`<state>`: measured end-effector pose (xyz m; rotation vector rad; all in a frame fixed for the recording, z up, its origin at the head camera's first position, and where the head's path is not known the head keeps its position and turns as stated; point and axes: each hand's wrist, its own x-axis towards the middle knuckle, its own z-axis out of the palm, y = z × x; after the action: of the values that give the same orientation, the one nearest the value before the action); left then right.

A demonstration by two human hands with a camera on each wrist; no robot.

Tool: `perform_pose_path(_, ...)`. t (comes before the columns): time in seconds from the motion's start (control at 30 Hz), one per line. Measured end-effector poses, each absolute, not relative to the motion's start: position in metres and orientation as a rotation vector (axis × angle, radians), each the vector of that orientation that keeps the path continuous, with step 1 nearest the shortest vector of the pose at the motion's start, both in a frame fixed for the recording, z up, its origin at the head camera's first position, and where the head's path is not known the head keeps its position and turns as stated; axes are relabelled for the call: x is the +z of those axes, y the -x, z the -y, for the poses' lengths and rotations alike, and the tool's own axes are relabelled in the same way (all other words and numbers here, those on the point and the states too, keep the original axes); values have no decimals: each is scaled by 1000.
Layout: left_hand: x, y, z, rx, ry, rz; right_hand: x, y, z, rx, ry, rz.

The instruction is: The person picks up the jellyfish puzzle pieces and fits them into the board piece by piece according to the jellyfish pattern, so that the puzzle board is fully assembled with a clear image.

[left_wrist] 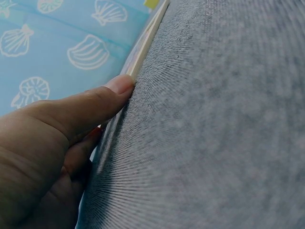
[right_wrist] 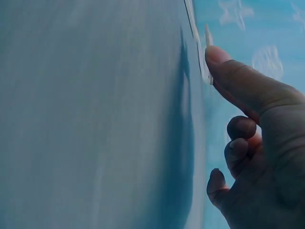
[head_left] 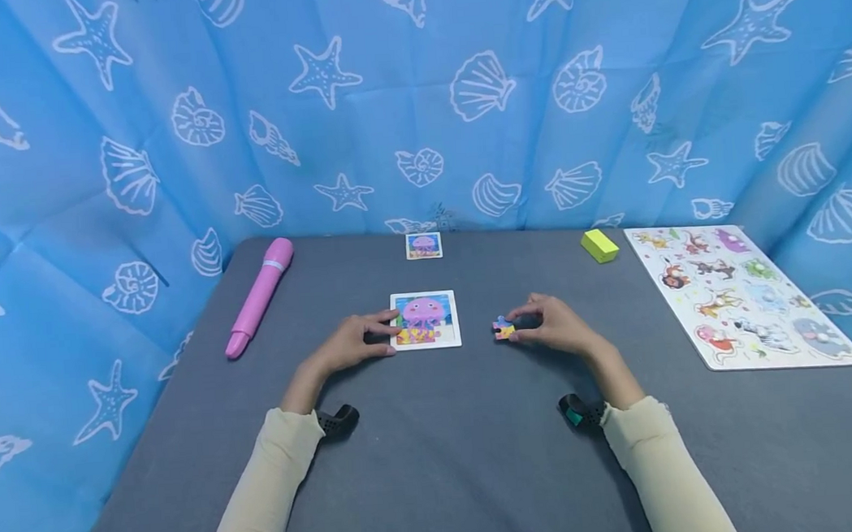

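Note:
A small square jigsaw puzzle [head_left: 423,311] with a pink jellyfish lies on the grey tabletop, with a bare pale patch at its lower right. My left hand [head_left: 357,338] holds its left side, thumb by the near corner and fingertips over the border. In the left wrist view the thumb [left_wrist: 120,85] touches the board's edge. To the right of the board, my right hand [head_left: 557,325] pinches a colourful jigsaw piece [head_left: 503,328] between thumb and fingers. The right wrist view shows that piece [right_wrist: 208,36] edge-on, raised off the table, with the other fingers loosely curled.
A small jellyfish picture card [head_left: 423,246] lies behind the puzzle. At the left is a pink microphone-shaped toy [head_left: 260,299]. A yellow-green block [head_left: 600,245] and a large animal picture board [head_left: 746,295] lie at the right. A blue shell-print curtain [head_left: 387,114] hangs around the table.

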<state>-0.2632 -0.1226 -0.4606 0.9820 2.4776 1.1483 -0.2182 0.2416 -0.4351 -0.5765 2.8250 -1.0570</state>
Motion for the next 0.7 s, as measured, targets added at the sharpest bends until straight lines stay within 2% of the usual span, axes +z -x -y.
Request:
perform_pose_path(0.3, -459, 262, 123, 1157, -965, -2461, -437, 236, -178, -971, 743, -2845)
perform_pose_path(0.7, -462, 265, 124, 1161, -970, -2447, -437, 241, -155, -962, 697, -2864)
